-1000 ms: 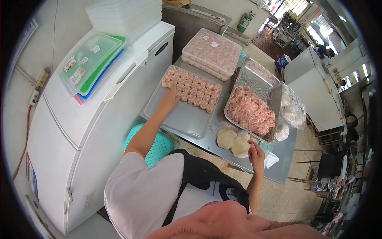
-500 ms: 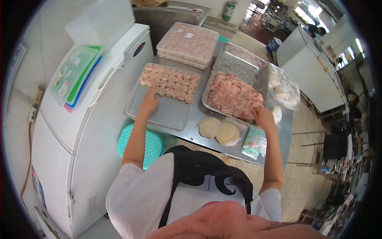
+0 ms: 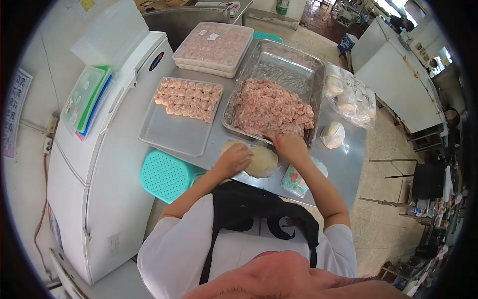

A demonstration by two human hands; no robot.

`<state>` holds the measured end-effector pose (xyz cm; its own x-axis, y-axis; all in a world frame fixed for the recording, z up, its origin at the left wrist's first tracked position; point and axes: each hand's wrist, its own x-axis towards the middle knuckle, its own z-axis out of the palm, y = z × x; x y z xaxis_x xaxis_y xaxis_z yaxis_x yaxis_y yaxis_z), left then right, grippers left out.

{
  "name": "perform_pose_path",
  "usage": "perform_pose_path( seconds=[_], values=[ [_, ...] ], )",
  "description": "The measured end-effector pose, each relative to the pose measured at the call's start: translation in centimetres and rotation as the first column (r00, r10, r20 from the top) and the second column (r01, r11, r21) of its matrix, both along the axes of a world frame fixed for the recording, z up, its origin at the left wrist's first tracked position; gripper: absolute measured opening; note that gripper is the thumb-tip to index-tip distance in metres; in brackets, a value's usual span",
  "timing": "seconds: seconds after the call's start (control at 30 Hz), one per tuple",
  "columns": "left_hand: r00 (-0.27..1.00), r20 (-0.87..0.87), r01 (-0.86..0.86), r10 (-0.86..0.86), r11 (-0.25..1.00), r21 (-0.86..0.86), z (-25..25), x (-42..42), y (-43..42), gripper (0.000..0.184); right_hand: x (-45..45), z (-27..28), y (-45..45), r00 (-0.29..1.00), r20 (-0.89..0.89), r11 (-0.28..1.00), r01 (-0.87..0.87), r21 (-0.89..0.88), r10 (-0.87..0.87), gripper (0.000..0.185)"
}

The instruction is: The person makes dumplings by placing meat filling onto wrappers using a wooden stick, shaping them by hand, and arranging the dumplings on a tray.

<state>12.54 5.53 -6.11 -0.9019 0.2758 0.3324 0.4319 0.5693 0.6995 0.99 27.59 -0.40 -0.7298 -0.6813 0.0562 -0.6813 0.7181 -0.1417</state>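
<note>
My left hand [image 3: 236, 158], fingers curled, is on the left of two stacks of round, pale dumpling wrappers [image 3: 262, 162] at the table's front edge; it pinches at a wrapper there. My right hand [image 3: 291, 147] is closed at the near rim of a deep metal pan [image 3: 287, 52]. Something thin pokes from its fingers towards the meat, too small to name. Pink minced meat [image 3: 271, 107] fills the pan's near part. Left of it, a flat plastic tray [image 3: 172, 133] bears rows of meat-filled dumplings [image 3: 191, 98] on its far half.
Lidded containers of dumplings [image 3: 214, 47] are stacked behind the tray. To the right lie bagged wrappers [image 3: 351, 99], a wrapped round stack [image 3: 332, 134] and a flowered packet [image 3: 296, 182]. A turquoise stool [image 3: 167, 175] and white freezer [image 3: 119, 159] stand left.
My left hand has left the dumpling tray and come right and nearer, onto the wrappers. My right hand has shifted left along the pan's near rim. The head view has shifted slightly.
</note>
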Motion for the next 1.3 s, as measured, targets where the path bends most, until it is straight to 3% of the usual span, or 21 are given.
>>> perform_pose_path(
  seconds=[0.07, 0.17, 0.2, 0.27, 0.4, 0.43, 0.5, 0.57, 0.6, 0.67, 0.7, 0.8, 0.9, 1.0, 1.1, 1.3],
  values=[
    [0.998, -0.045, -0.05, 0.046, 0.994, -0.098, 0.6, -0.2, 2.5, 0.024, 0.4, 0.5, -0.4, 1.0, 0.027, 0.998, -0.003, 0.06, 0.001, 0.041],
    [0.999, -0.026, -0.04, 0.034, 0.97, -0.241, 0.7, -0.4, 3.4, 0.023, -1.4, -0.7, 1.0, 0.98, 0.201, 0.993, 0.036, -0.114, -0.013, 0.039],
    [1.0, -0.005, -0.019, 0.018, 0.958, -0.285, 0.5, -0.7, 3.6, 0.023, -2.0, -0.4, 1.3, 0.984, 0.176, 0.985, 0.018, -0.17, 0.013, 0.038],
    [0.999, 0.031, -0.031, 0.037, 0.985, -0.168, -0.6, -1.1, 3.1, 0.02, -3.0, 0.3, 2.0, 0.99, 0.125, 0.962, -0.027, -0.271, 0.063, 0.038],
    [0.966, 0.229, -0.135, 0.116, 0.988, 0.072, -0.5, -1.1, 2.2, 0.012, -2.7, 2.1, 1.8, 0.994, 0.099, 0.999, -0.033, -0.043, 0.037, 0.037],
    [0.932, 0.348, -0.192, 0.1, 0.951, 0.242, -0.7, -1.0, 1.9, 0.013, -1.7, 1.2, 1.7, 0.996, 0.069, 0.999, -0.053, -0.011, 0.054, 0.038],
    [0.836, 0.549, -0.341, -0.003, 0.78, 0.524, -0.9, -1.0, 1.2, 0.014, -0.6, 0.6, 1.7, 0.994, 0.04, 0.995, -0.097, -0.01, 0.097, 0.036],
    [0.767, 0.578, -0.45, -0.277, 0.408, 0.794, -0.8, -1.2, 0.4, 0.019, -0.6, 0.5, 1.8, 0.988, 0.028, 0.987, -0.15, -0.066, 0.152, 0.032],
    [0.734, 0.539, -0.513, -0.414, 0.183, 0.839, -0.4, -1.2, 0.2, 0.021, -0.9, 0.5, 1.7, 0.988, 0.097, 0.987, -0.108, -0.12, 0.12, 0.029],
    [0.691, 0.585, -0.536, -0.426, 0.242, 0.809, 0.3, -1.0, -0.3, 0.026, -1.3, 0.8, 1.6, 0.968, 0.244, 0.977, -0.006, -0.215, 0.06, 0.023],
    [0.67, 0.604, -0.544, -0.432, 0.269, 0.795, 0.6, -1.0, -0.5, 0.028, -1.3, 1.8, 1.7, 0.976, 0.214, 0.989, -0.018, -0.146, 0.049, 0.021],
    [0.677, 0.692, -0.419, -0.25, 0.643, 0.642, 1.2, -0.6, -1.4, 0.031, -1.3, 4.5, 1.8, 0.994, 0.1, 0.998, -0.05, 0.049, 0.045, 0.018],
    [0.702, 0.66, -0.421, -0.268, 0.592, 0.687, -0.6, -0.5, -3.1, 0.033, -0.2, 4.2, 1.1, 0.998, -0.007, 0.987, -0.054, 0.15, 0.056, 0.017],
    [0.602, 0.635, -0.545, -0.483, 0.332, 0.77, 0.0, -0.4, -4.3, 0.028, 1.2, 3.6, -1.9, 0.998, -0.046, 0.988, -0.027, 0.149, 0.034, 0.014],
    [0.716, 0.657, -0.284, -0.236, 0.762, 0.582, 2.2, 0.0, -5.4, 0.029, 1.9, 4.2, -4.5, 0.995, -0.094, 0.99, -0.009, 0.141, 0.023, 0.011],
    [0.765, 0.585, -0.262, -0.268, 0.701, 0.663, 1.0, -1.0, -8.6, 0.027, 2.2, 4.4, -7.7, 0.988, -0.14, 0.989, -0.04, 0.14, 0.06, 0.011]
  ],
)
